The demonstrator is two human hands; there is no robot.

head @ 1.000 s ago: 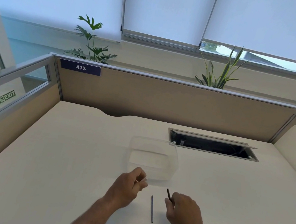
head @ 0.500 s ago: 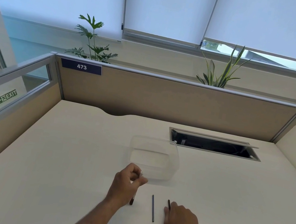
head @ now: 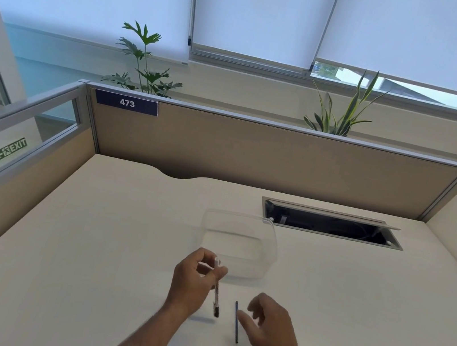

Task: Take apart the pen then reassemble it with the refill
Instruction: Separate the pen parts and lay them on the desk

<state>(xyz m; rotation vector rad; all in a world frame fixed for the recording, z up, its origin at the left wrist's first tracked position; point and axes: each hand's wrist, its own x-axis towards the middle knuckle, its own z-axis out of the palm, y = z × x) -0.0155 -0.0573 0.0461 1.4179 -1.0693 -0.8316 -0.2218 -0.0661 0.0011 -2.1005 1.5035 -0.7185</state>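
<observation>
My left hand (head: 195, 281) pinches a white pen barrel (head: 216, 289) near its top, holding it almost upright above the desk with the dark tip pointing down. A thin dark refill (head: 236, 322) lies flat on the desk just right of the barrel. My right hand (head: 271, 329) hovers over the desk with its fingers spread, its fingertips right beside the refill and holding nothing. The small dark pen part the right hand held earlier is not visible.
A clear plastic container (head: 239, 245) stands on the cream desk (head: 90, 240) just beyond my hands. An open cable hatch (head: 330, 223) lies at the back right. Beige partition walls (head: 254, 156) close off the back and left sides.
My left hand has tipped the barrel upright and lifted it. My right hand set down the small dark part, opened, and moved left toward the refill.
</observation>
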